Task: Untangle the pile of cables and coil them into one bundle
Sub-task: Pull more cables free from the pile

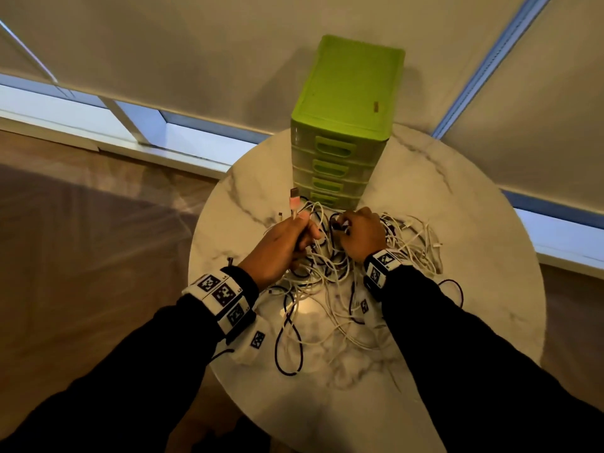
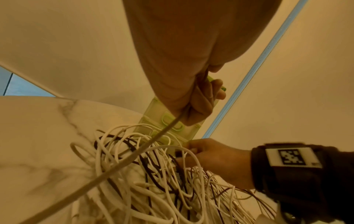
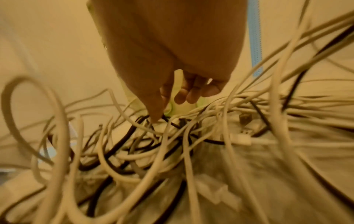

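Many cables [image 1: 330, 276] lie knotted on my desk [image 1: 457, 204]. My left hand [image 1: 281, 246] grips one white cable [image 1: 294, 204]; my right hand [image 1: 361, 233] seems to pinch a dark plug. Pulling hard could tighten knots or topple the drawers [image 1: 343, 125].

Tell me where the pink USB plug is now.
In the head view the pink USB plug points up from the left hand, just in front of the green drawer unit, left of the right hand.

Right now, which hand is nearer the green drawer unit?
Left, narrowly. The left hand lifts a white cable whose plug nearly reaches the drawer unit; the right hand sits lower in the cable pile.
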